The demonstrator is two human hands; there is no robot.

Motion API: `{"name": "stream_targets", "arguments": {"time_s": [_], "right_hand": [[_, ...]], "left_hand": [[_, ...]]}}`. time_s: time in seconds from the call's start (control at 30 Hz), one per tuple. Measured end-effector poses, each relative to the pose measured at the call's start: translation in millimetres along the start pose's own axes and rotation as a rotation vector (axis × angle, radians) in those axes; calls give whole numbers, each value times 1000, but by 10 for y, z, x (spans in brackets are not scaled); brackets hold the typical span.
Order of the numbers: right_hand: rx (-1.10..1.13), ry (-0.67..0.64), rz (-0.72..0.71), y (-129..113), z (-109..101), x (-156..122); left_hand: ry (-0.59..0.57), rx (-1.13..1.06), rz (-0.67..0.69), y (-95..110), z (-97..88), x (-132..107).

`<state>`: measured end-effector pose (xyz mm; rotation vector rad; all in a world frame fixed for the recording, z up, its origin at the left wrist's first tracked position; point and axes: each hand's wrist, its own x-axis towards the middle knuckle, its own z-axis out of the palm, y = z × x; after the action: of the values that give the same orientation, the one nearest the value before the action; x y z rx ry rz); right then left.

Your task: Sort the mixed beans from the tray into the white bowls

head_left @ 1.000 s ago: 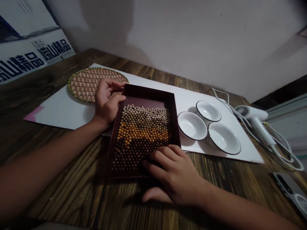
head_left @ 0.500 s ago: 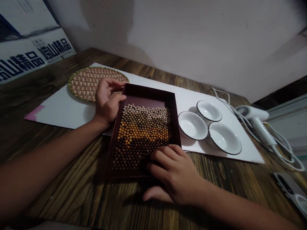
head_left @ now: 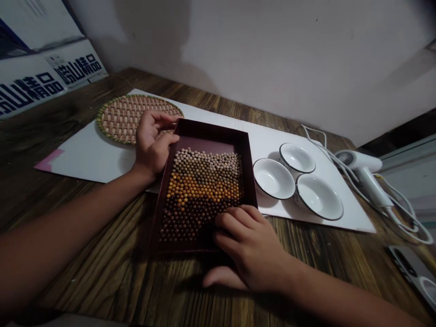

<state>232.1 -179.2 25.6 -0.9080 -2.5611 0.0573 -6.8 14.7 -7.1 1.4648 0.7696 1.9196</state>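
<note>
A dark maroon rectangular tray lies on the table, tilted slightly, and holds a packed layer of small round beads. They run in bands from pale beige at the far side through green and orange to dark brown nearest me. My left hand grips the tray's far left corner. My right hand holds its near right corner, with the fingers over the rim and the thumb below the near edge. Those fingers hide the beads in that corner.
Behind the tray lies a white board on a wooden table, bearing a round woven mat and several white bowls. A white hair dryer with its cord lies at right; a phone sits at the lower right.
My right fingers have shifted slightly to the right over the tray's near corner. The tray and beads look almost unchanged.
</note>
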Motion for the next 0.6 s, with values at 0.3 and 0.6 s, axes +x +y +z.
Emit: {"name": "stream_targets", "arguments": {"time_s": [0.3,0.6], "right_hand": [[-46,67,0,-10,21,-8],[-61,2,-5,-6,-1,-11]], "left_hand": [[-12,52,22,21,5,3],[-11,29,8,7,-2,1]]}}
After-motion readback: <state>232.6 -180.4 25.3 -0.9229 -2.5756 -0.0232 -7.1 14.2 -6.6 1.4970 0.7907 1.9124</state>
